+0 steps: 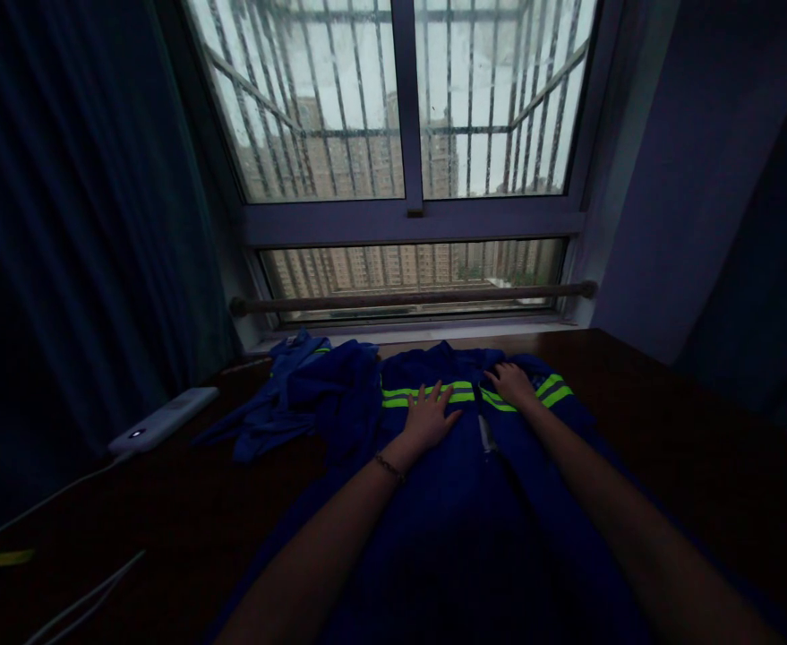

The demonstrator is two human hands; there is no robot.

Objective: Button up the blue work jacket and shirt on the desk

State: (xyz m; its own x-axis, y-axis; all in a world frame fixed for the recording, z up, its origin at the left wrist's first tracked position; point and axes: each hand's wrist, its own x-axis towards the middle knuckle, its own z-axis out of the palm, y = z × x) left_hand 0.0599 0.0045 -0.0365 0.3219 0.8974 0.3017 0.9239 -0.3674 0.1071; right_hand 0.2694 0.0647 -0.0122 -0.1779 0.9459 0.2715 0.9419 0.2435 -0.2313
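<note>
A blue work jacket (460, 502) with yellow-green reflective stripes (426, 392) lies spread on a dark wooden table (688, 448) in front of me. My left hand (428, 414) rests flat on the jacket's left chest, fingers stretched over the stripe; a thin bracelet circles that wrist. My right hand (512, 383) lies palm down on the right chest beside the zipper (485, 434), fingers spread toward the collar. Neither hand holds anything. A second crumpled blue garment (299, 399) sits to the left of the jacket.
A white power bank (163, 419) with a lit dot and a cable lies at the table's left. White cords (84, 602) run near the front left corner. A barred window (406, 98) with a rail (413, 297) faces me; dark curtains hang on both sides.
</note>
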